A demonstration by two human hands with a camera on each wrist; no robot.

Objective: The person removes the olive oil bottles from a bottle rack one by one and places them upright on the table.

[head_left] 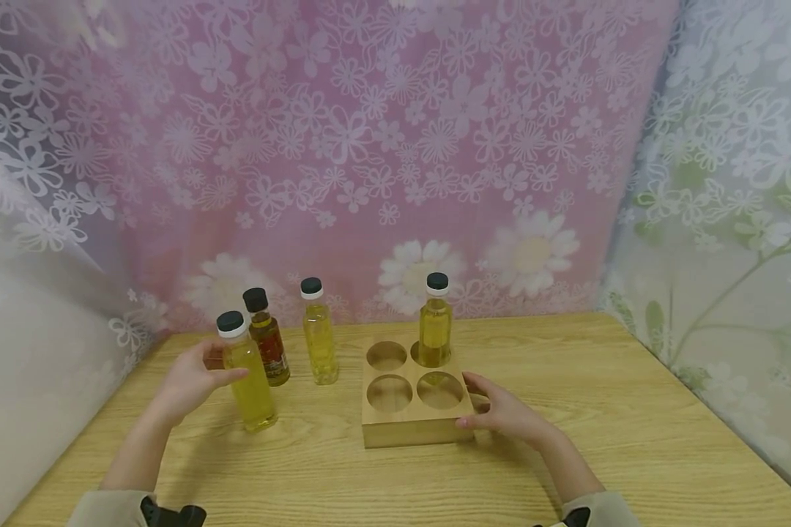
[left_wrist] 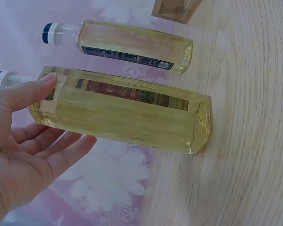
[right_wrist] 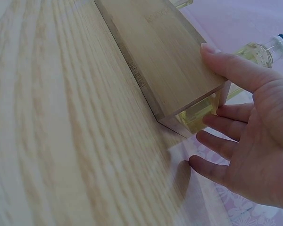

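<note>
In the head view my left hand (head_left: 187, 384) holds a bottle of yellow oil (head_left: 252, 391) by its upper part. Its thumb lies on one side of the bottle and the fingers on the other, as the left wrist view shows. This bottle has a dark green cap with a white collar. My right hand (head_left: 509, 416) grips the right front corner of a wooden bottle holder (head_left: 415, 432), thumb on the front face and fingers along the side. Another yellow oil bottle (head_left: 435, 322) stands in the holder's back right hole. The other three round holes hold no bottle.
Behind the held bottle stands a darker bottle (head_left: 270, 344) with a red label and black cap. A third yellow oil bottle (head_left: 319, 340) stands between it and the holder. A flowered curtain (head_left: 382, 161) hangs behind the wooden table (head_left: 567, 366) and along its sides.
</note>
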